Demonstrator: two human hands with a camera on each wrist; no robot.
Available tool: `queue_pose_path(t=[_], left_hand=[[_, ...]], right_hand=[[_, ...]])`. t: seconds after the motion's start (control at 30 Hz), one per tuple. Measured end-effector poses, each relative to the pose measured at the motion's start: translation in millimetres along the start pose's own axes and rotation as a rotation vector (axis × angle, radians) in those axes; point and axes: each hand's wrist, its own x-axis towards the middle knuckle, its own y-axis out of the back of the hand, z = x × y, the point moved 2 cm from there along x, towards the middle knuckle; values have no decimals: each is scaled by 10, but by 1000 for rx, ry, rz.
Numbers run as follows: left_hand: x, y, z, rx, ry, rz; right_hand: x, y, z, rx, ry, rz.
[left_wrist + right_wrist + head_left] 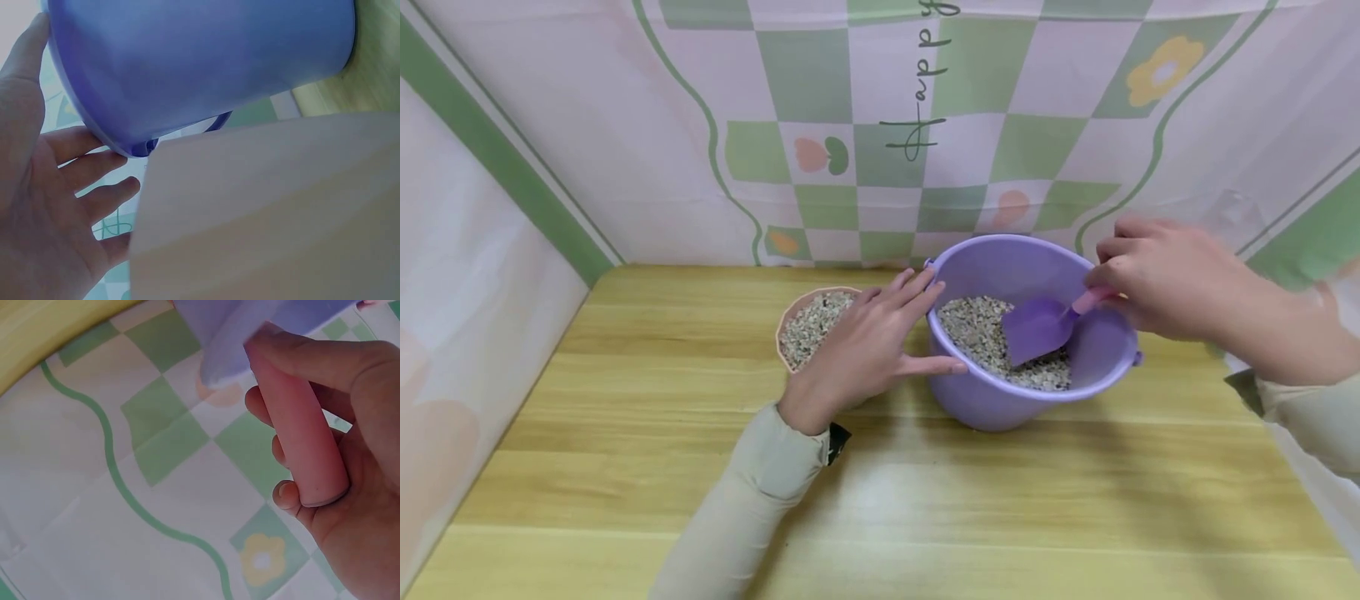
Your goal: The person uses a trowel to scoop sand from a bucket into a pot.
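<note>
A purple bucket (992,410) stands on the wooden table with small multicoloured gravel (977,333) inside. My right hand (1180,279) grips the pink handle (300,431) of a toy shovel; its purple blade (1037,329) is tilted inside the bucket, over the gravel. With fingers spread, my left hand (868,342) touches the bucket's left rim; in the left wrist view the thumb and fingertips lie along that rim (75,106). Left of the bucket is a pinkish bowl (782,333) full of similar gravel, partly hidden under the left hand.
The wooden table (625,467) reaches back to a hanging cloth (970,150) with green and white checks, right behind the bucket. More printed cloth (467,292) borders the table's left side. The bucket's wire-like handle (219,120) shows behind it.
</note>
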Motion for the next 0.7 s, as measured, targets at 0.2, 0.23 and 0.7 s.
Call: queue_pose_path(t=[0.2, 0.23, 0.7], left_hand=[[9, 8, 10, 12, -4, -6], [9, 6, 10, 16, -5, -5], [0, -2, 19, 27, -9, 6]], right_hand=[[28, -97, -43, 17, -25, -2], [32, -108, -51, 16, -26, -3], [15, -247, -87, 87, -42, -9]])
